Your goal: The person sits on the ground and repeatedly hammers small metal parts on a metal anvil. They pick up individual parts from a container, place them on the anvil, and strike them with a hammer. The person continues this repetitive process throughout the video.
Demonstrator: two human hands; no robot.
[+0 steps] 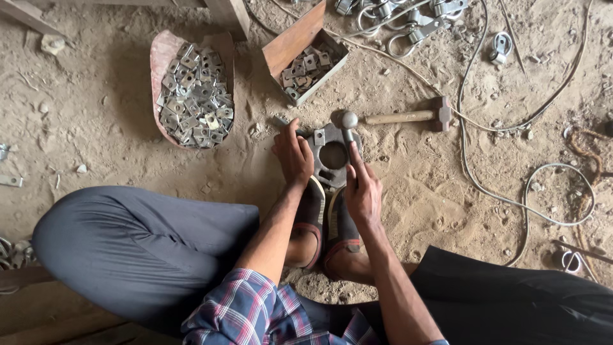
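Gripped in the right hand (363,191) is a metal rod (348,131) with a round ball top, the fingers closed round its shaft, index finger laid along it. It stands upright at the right edge of a dark iron plate (332,156) with one round hole, lying on the sandy floor (96,108). One left hand (294,156) rests flat on the plate's left side, fingers together, pinching nothing that shows. Two sandalled feet (322,223) sit just near of the plate.

Far left lies one rusty curved tray (163,57) heaped with small square silver plates (195,96), too many to count. Right of it, one open cardboard box (294,41) holds more. One wooden-handled hammer (408,117) lies right of the rod. Thin grey wire (543,191) loops over the sand at right.
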